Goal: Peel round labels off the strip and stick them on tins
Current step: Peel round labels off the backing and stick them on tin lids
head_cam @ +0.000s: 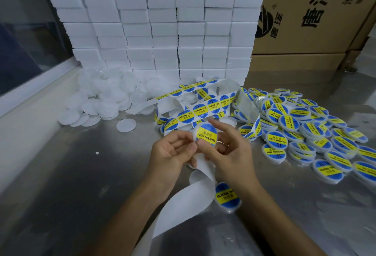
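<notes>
I hold a round white tin bearing a blue and yellow "soldering paste" label in mid-air above the metal table. My right hand grips the tin from below and the right, its thumb on the label's lower edge. My left hand pinches the tin's left rim, fingers curled. The label strip loops behind the hands with several labels on it. Its bare white backing trails under my hands toward me. One labelled tin lies under my right wrist.
A heap of plain white tins lies at the back left. A pile of labelled tins spreads over the right side. A wall of stacked white boxes stands behind, with brown cartons at the right.
</notes>
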